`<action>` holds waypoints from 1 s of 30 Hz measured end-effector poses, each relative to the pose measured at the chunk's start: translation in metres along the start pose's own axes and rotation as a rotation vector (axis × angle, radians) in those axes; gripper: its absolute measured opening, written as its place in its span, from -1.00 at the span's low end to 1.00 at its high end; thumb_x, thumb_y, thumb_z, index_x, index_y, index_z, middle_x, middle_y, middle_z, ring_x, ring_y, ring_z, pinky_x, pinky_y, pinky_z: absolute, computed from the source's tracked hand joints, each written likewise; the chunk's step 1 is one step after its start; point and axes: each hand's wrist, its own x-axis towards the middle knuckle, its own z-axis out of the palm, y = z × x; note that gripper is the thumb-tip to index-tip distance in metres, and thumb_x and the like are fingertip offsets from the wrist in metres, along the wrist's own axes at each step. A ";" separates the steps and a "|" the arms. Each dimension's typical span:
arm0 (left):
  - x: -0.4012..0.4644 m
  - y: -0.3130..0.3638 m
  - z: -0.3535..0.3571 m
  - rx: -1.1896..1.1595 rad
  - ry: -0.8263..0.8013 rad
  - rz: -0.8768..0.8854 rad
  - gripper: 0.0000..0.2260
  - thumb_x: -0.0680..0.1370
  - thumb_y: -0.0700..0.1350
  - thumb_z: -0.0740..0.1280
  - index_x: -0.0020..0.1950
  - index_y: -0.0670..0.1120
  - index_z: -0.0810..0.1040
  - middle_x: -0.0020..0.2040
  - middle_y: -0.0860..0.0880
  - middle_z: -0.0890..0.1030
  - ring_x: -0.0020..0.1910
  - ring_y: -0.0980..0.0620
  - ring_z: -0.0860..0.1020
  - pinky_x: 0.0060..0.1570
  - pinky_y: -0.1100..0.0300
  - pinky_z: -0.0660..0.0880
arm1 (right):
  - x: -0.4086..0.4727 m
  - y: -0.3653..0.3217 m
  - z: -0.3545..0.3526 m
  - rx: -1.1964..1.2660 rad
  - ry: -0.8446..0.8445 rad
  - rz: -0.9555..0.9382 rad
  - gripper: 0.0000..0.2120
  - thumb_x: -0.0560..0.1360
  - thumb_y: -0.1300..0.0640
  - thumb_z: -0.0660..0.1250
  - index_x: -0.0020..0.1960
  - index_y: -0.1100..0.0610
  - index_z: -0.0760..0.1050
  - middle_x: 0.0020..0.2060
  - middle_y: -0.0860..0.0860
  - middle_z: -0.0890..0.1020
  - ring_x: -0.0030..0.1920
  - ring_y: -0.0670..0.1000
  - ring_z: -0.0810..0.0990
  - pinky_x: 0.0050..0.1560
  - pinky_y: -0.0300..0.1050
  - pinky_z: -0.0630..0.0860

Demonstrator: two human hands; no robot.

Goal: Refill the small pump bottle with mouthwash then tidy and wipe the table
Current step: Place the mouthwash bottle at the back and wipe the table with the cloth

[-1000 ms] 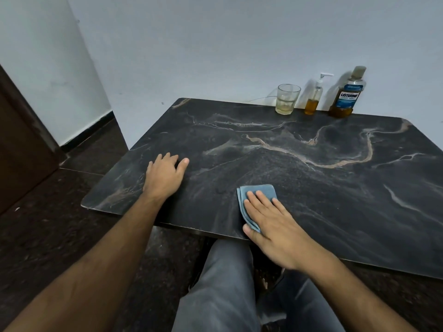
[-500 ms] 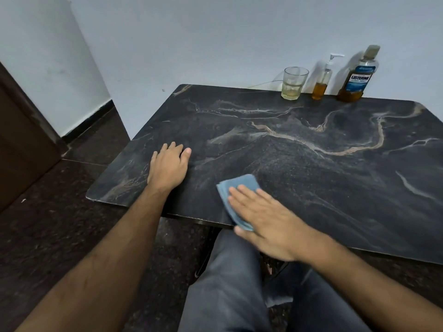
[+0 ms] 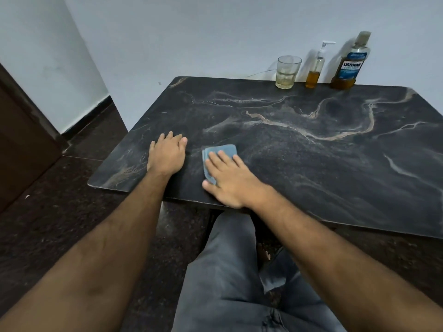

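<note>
Looking down from head height, the view takes in a dark marble-patterned table (image 3: pixel 311 152) with pale veins, set against a light grey wall. A person sits at its near edge, grey trousers showing below, with both bare forearms reaching onto the surface.

The right hand (image 3: pixel 227 180) lies flat, fingers spread and pressed on top of a small folded blue cloth (image 3: pixel 221 150), which rests on the table near the near edge, toward the left. The cloth's far edge and left side show beyond the fingers; the palm hangs partly over the table's near edge. This hand is open and does not grip the cloth, only presses down on it.

The left hand (image 3: pixel 167 154) rests palm down on the bare table just beside the cloth, on its left, fingers together and empty. The two hands are close but not touching.

Along the far edge, toward the right corner, three things stand upright in a row by the wall. From left to right: a clear drinking glass (image 3: pixel 287 73) with a little pale liquid at the bottom, a small pump bottle (image 3: pixel 316 68) about a third full of amber liquid, and a larger mouthwash bottle (image 3: pixel 350 63) with a blue label, nearly empty, its cap on.

A dark speckled floor surrounds the table.
</note>
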 end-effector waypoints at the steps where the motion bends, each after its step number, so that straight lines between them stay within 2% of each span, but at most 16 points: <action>1: 0.000 0.000 0.000 -0.009 0.002 -0.003 -0.56 0.71 0.04 -0.04 0.50 -0.07 0.38 0.56 -0.15 0.28 0.56 -0.18 0.17 0.51 -0.19 0.07 | -0.019 -0.004 0.003 -0.008 0.010 -0.043 -0.34 0.64 -0.21 -0.09 0.61 0.12 -0.07 0.62 0.04 -0.06 0.60 0.05 -0.14 0.55 0.11 -0.16; 4: 0.001 -0.002 0.001 -0.023 0.005 -0.003 -0.56 0.70 0.04 -0.02 0.51 -0.08 0.37 0.57 -0.15 0.28 0.57 -0.17 0.17 0.51 -0.19 0.06 | -0.074 0.007 0.008 -0.048 0.007 -0.097 -0.35 0.64 -0.22 -0.12 0.62 0.08 -0.13 0.61 -0.01 -0.13 0.60 0.01 -0.20 0.55 0.04 -0.23; 9: -0.001 0.002 0.000 -0.009 0.000 0.017 -0.57 0.70 0.05 -0.01 0.48 -0.06 0.41 0.55 -0.14 0.31 0.56 -0.20 0.19 0.50 -0.21 0.09 | -0.127 0.063 0.002 -0.080 -0.051 0.022 -0.35 0.63 -0.25 -0.12 0.61 -0.02 -0.24 0.59 -0.12 -0.24 0.56 -0.11 -0.30 0.52 -0.04 -0.32; 13: -0.004 0.007 -0.001 -0.013 0.018 0.058 -0.59 0.70 0.04 0.02 0.42 -0.09 0.48 0.51 -0.16 0.38 0.53 -0.23 0.25 0.47 -0.20 0.16 | -0.118 0.114 -0.007 -0.031 -0.107 0.250 -0.36 0.65 -0.22 -0.10 0.61 0.00 -0.21 0.60 -0.09 -0.21 0.58 -0.09 -0.25 0.54 0.03 -0.25; 16: -0.004 0.017 -0.001 -0.015 0.023 0.088 -0.59 0.70 0.03 0.03 0.40 -0.11 0.49 0.49 -0.18 0.41 0.51 -0.22 0.28 0.45 -0.19 0.18 | -0.092 0.118 -0.013 -0.002 -0.082 0.382 -0.36 0.66 -0.20 -0.10 0.62 0.06 -0.16 0.61 -0.04 -0.17 0.59 -0.01 -0.20 0.55 0.12 -0.19; 19: 0.001 0.033 0.002 -0.031 -0.014 0.126 -0.59 0.70 0.04 0.04 0.44 -0.09 0.46 0.53 -0.16 0.34 0.54 -0.20 0.23 0.48 -0.19 0.13 | -0.102 0.099 -0.003 -0.039 0.023 0.337 -0.36 0.65 -0.21 -0.09 0.62 0.07 -0.10 0.62 -0.02 -0.10 0.60 0.03 -0.15 0.55 0.13 -0.14; 22: 0.010 0.047 0.007 -0.058 -0.059 0.179 -0.59 0.70 0.04 0.03 0.45 -0.07 0.44 0.54 -0.16 0.32 0.56 -0.19 0.20 0.49 -0.21 0.11 | -0.147 0.102 0.012 -0.043 0.054 0.231 -0.36 0.62 -0.24 -0.16 0.62 0.01 -0.14 0.61 -0.08 -0.13 0.59 -0.05 -0.19 0.54 0.04 -0.19; 26: 0.025 0.048 0.008 -0.076 -0.053 0.201 -0.60 0.70 0.05 0.07 0.44 -0.09 0.45 0.54 -0.17 0.33 0.54 -0.19 0.23 0.47 -0.23 0.14 | -0.169 0.165 0.007 0.006 -0.017 0.381 -0.37 0.62 -0.24 -0.16 0.60 -0.06 -0.22 0.58 -0.16 -0.22 0.55 -0.16 -0.29 0.52 0.00 -0.25; 30: 0.031 0.037 0.010 -0.091 -0.059 0.176 -0.57 0.70 0.07 0.07 0.47 -0.11 0.42 0.54 -0.18 0.32 0.55 -0.18 0.22 0.48 -0.22 0.14 | -0.137 0.216 -0.001 0.018 -0.035 0.520 -0.36 0.63 -0.24 -0.14 0.61 -0.02 -0.18 0.60 -0.10 -0.18 0.58 -0.07 -0.22 0.53 0.09 -0.20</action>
